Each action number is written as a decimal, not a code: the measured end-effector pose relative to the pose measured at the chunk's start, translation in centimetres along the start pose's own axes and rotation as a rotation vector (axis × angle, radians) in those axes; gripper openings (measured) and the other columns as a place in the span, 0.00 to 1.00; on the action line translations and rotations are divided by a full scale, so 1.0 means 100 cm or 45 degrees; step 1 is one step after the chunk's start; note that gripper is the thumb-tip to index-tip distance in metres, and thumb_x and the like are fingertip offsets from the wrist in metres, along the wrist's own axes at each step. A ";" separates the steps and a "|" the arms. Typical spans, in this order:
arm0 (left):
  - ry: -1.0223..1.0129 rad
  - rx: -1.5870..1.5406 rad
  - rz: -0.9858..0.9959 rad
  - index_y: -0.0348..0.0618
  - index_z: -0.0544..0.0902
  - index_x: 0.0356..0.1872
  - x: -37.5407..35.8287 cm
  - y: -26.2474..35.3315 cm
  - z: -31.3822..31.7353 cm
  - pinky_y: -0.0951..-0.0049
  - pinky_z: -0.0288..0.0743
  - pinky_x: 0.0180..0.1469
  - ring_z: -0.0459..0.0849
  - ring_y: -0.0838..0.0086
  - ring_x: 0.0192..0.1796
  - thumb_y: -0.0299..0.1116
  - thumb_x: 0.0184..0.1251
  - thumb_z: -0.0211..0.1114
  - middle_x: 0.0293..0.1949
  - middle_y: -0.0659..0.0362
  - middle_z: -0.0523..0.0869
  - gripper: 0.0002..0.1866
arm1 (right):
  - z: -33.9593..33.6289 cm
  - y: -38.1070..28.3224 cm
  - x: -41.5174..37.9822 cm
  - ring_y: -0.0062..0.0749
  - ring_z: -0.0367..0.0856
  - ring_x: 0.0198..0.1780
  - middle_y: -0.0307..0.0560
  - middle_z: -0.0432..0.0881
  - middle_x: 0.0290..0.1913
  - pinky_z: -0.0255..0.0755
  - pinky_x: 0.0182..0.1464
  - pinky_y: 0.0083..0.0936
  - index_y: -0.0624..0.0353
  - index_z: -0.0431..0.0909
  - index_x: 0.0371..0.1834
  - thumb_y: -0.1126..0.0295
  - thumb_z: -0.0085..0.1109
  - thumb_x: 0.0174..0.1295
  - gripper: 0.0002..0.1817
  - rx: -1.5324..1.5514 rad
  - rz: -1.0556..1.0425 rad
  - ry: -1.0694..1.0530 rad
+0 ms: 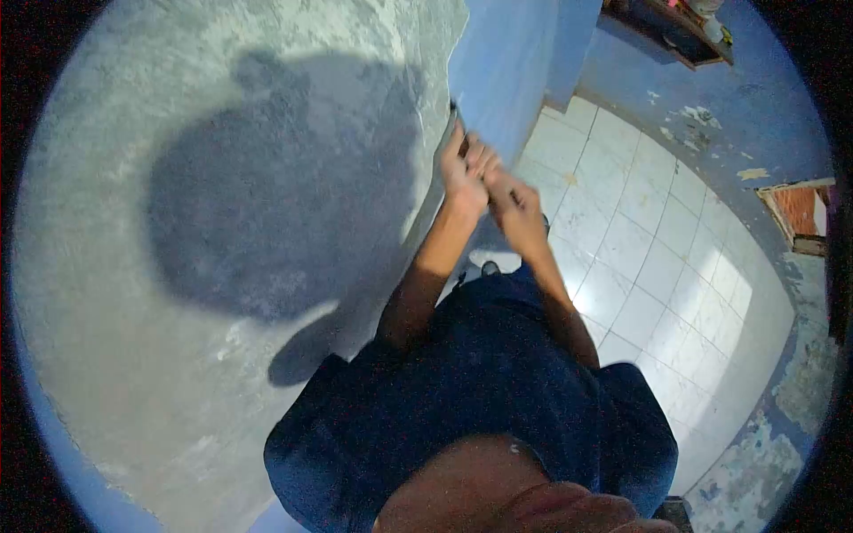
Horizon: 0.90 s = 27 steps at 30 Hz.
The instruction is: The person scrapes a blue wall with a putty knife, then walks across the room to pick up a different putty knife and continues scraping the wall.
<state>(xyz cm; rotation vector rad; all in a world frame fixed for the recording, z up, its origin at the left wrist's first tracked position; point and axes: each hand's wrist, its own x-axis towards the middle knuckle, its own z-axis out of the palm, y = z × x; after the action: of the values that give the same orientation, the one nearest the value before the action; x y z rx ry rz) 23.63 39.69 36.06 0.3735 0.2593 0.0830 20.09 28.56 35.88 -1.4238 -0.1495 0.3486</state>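
Note:
My left hand (467, 169) is closed around a dark, narrow scraper (454, 108), which is mostly hidden by the fingers. Its dark tip shows beyond the hand, at the wall where the blue paint borders bare grey plaster. Just behind, my right hand (515, 200) is closed too and touches the left at the scraper's lower end. Both hands are slightly blurred. The blue paint (502, 71) lies to the right of the tip, and the bare plaster (355, 27) spreads to the left.
White floor tiles (613, 222) lie below, with a bright patch of light. A wall shelf (671, 35) with items on it hangs at the upper right. The far blue wall (755, 115) has peeling patches and a small opening (804, 213). My shadow (284, 186) falls on the plaster.

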 end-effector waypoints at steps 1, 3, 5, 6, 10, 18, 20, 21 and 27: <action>0.077 0.002 0.015 0.47 0.73 0.28 0.004 -0.007 0.011 0.82 0.55 0.11 0.57 0.86 0.09 0.47 0.74 0.46 0.11 0.70 0.63 0.19 | -0.008 -0.002 0.003 0.17 0.64 0.25 0.33 0.68 0.21 0.60 0.27 0.19 0.64 0.75 0.32 0.65 0.51 0.66 0.12 0.026 0.063 0.001; -0.009 -0.046 0.038 0.46 0.73 0.30 -0.012 -0.007 0.012 0.81 0.54 0.13 0.57 0.85 0.09 0.46 0.74 0.46 0.11 0.71 0.62 0.18 | -0.006 0.000 -0.016 0.18 0.64 0.25 0.35 0.70 0.21 0.60 0.27 0.21 0.65 0.76 0.33 0.65 0.51 0.66 0.13 -0.129 -0.002 0.027; -0.266 -0.069 0.008 0.44 0.73 0.32 -0.012 0.003 -0.025 0.81 0.54 0.18 0.56 0.83 0.12 0.47 0.73 0.48 0.12 0.71 0.62 0.17 | 0.007 -0.006 -0.023 0.19 0.65 0.25 0.36 0.71 0.21 0.61 0.27 0.22 0.66 0.77 0.34 0.64 0.51 0.66 0.14 -0.069 0.027 -0.064; -0.318 -0.014 0.002 0.42 0.73 0.35 -0.012 0.009 -0.029 0.80 0.55 0.20 0.56 0.82 0.13 0.48 0.73 0.49 0.12 0.70 0.62 0.18 | 0.012 0.016 -0.008 0.18 0.65 0.24 0.35 0.70 0.20 0.61 0.27 0.20 0.65 0.79 0.36 0.63 0.50 0.67 0.15 -0.237 -0.400 0.054; -0.190 -0.058 -0.084 0.38 0.73 0.45 0.017 -0.018 -0.019 0.81 0.63 0.26 0.66 0.84 0.19 0.50 0.72 0.49 0.17 0.69 0.67 0.21 | -0.018 0.024 0.010 0.14 0.62 0.21 0.31 0.69 0.20 0.56 0.23 0.17 0.57 0.81 0.42 0.61 0.50 0.68 0.14 -0.118 -0.049 0.059; 0.105 0.252 -0.372 0.34 0.69 0.56 -0.062 -0.017 -0.086 0.64 0.66 0.58 0.74 0.60 0.55 0.51 0.71 0.49 0.56 0.48 0.74 0.28 | -0.031 0.044 -0.041 0.15 0.65 0.22 0.33 0.72 0.22 0.59 0.25 0.16 0.56 0.78 0.54 0.63 0.50 0.69 0.16 -0.126 0.256 -0.163; 0.008 0.486 -0.374 0.34 0.67 0.58 -0.081 -0.008 -0.101 0.63 0.66 0.60 0.73 0.61 0.58 0.51 0.72 0.48 0.58 0.48 0.73 0.29 | -0.015 0.045 -0.043 0.15 0.66 0.23 0.34 0.74 0.25 0.62 0.26 0.16 0.57 0.77 0.56 0.64 0.50 0.69 0.16 0.019 0.228 -0.136; -0.040 0.602 -0.380 0.34 0.66 0.60 -0.089 -0.004 -0.106 0.63 0.65 0.61 0.73 0.61 0.60 0.51 0.72 0.47 0.59 0.47 0.73 0.29 | -0.007 0.044 -0.045 0.15 0.65 0.23 0.33 0.74 0.25 0.61 0.26 0.16 0.57 0.76 0.57 0.63 0.50 0.70 0.17 0.012 0.235 -0.142; -0.070 0.496 -0.317 0.32 0.64 0.61 -0.090 0.013 -0.106 0.62 0.64 0.62 0.72 0.62 0.61 0.58 0.71 0.41 0.58 0.47 0.74 0.35 | 0.014 0.035 -0.064 0.15 0.63 0.21 0.33 0.70 0.21 0.59 0.24 0.16 0.54 0.73 0.61 0.62 0.47 0.71 0.19 -0.076 0.166 -0.184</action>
<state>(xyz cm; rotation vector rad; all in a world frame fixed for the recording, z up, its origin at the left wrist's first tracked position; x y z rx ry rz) 12.13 43.45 29.13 0.7262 0.2658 -0.2256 13.14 28.19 33.31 -1.4708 -0.1858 0.5589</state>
